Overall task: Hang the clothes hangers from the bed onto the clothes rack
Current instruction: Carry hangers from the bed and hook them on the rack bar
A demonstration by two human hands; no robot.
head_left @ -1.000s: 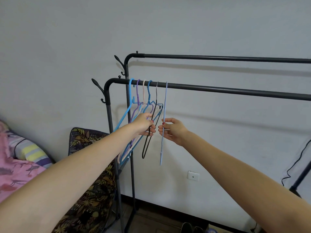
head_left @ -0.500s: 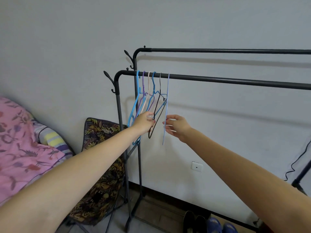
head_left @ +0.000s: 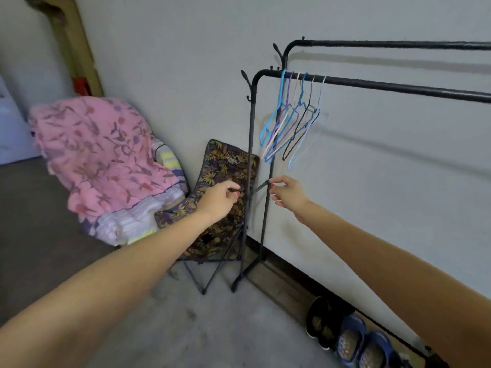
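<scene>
Several thin hangers (head_left: 291,120), blue, purple, pale pink, black and light blue, hang close together at the left end of the front bar of the black clothes rack (head_left: 385,87). My left hand (head_left: 219,197) and my right hand (head_left: 288,192) are both below the hangers, apart from them, fingers loosely curled and holding nothing. They sit on either side of the rack's front upright post (head_left: 251,155).
A leaf-patterned folding chair (head_left: 225,168) stands left of the rack against the wall. A pink floral blanket (head_left: 101,152) lies over pillows on the bed at left. Shoes and blue sandals (head_left: 356,341) sit on the floor under the rack.
Both hands have let go of the hangers and dropped below them. The view has swung down and left, showing more floor and the bed.
</scene>
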